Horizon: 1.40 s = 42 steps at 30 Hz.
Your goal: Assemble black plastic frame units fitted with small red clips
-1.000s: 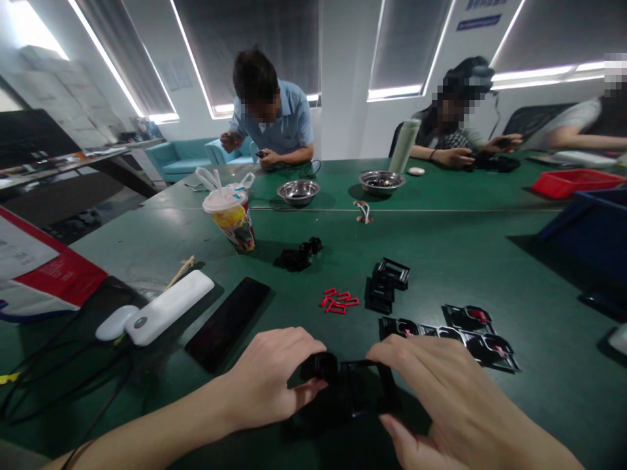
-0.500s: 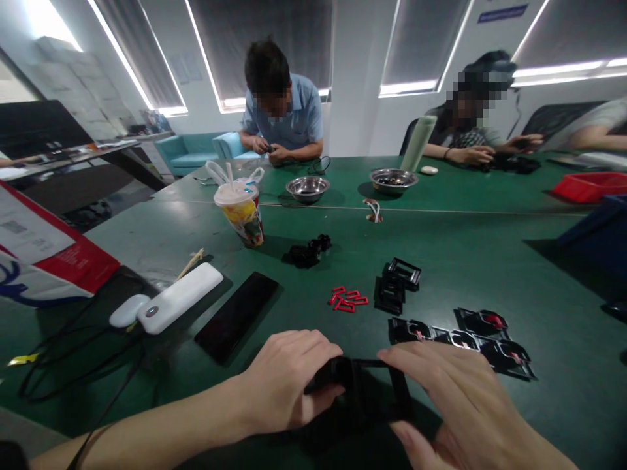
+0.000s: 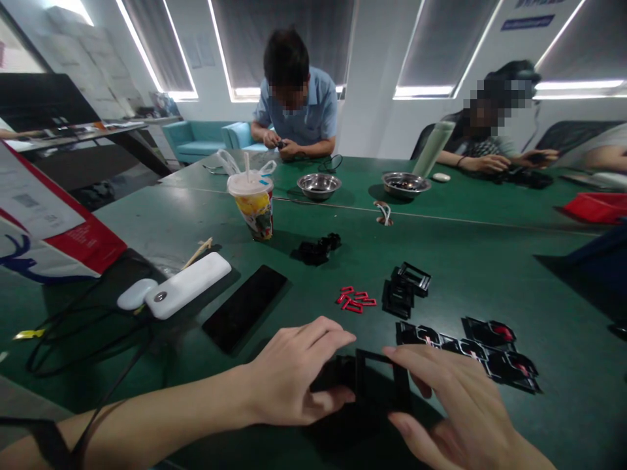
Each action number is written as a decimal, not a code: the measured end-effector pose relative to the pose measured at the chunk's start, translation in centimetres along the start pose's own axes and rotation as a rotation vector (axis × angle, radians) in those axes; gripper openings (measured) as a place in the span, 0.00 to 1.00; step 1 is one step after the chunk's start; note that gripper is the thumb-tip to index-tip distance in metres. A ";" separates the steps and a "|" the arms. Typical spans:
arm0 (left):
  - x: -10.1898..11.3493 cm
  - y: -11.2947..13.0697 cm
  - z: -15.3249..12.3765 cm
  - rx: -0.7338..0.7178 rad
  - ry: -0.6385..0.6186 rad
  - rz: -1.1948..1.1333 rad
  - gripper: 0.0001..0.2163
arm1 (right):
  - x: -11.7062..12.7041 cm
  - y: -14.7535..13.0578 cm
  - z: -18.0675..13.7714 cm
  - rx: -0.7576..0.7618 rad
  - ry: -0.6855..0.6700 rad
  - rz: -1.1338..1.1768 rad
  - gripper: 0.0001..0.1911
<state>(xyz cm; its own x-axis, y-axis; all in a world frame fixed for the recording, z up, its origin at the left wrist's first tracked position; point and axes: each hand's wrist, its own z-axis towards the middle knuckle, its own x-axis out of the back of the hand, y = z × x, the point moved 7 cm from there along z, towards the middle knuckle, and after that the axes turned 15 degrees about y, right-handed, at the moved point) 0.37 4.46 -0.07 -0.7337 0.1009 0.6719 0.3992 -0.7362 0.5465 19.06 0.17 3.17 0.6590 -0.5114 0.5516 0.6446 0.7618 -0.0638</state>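
Observation:
A black rectangular plastic frame (image 3: 402,386) stands low over the table in front of me. My right hand (image 3: 455,398) grips its right side between thumb and fingers. At the frame's left side is a dark, blocky black part (image 3: 344,370), between the thumb and fingers of my left hand (image 3: 298,375). Whether this part is joined to the frame I cannot tell. Just beyond my right hand lie several black parts with red pieces in them (image 3: 504,362). Small red clips (image 3: 356,301) and more black frames (image 3: 404,287) lie farther forward.
A black phone (image 3: 247,307) and a white device (image 3: 189,284) lie to the left, with cables. Farther off stand a drink cup (image 3: 255,209), black parts (image 3: 318,250) and two metal bowls (image 3: 318,187) (image 3: 405,186). Co-workers sit across the green table.
The camera view has shifted, so the table things appear farther right. My left fingertips have risen a little from the black part's top. Both hands stay around the pieces.

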 end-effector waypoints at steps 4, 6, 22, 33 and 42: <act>1.8 0.7 0.1 -0.075 0.137 -0.038 0.31 | -0.2 0.2 -0.3 -0.014 -0.016 -0.002 0.18; 2.3 1.0 0.1 -0.116 0.183 -0.045 0.31 | -0.3 0.3 -0.1 -0.026 -0.022 0.006 0.18; 2.7 1.1 -0.1 -0.105 0.200 -0.103 0.23 | -0.6 -0.6 0.9 0.002 -0.068 0.012 0.16; 3.2 1.0 0.3 -0.110 0.250 -0.063 0.20 | -0.7 -0.4 1.9 -0.018 -0.121 0.031 0.19; 1.1 -1.2 0.4 0.066 0.042 -0.001 0.25 | -1.7 1.0 -0.2 -0.225 -0.078 0.142 0.19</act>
<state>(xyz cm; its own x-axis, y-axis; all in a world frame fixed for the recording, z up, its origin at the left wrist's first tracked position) -0.70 5.74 0.21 -0.7559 0.0720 0.6507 0.4333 -0.6900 0.5798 18.62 1.73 2.03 0.7224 -0.3669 0.5861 0.6238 0.7116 -0.3233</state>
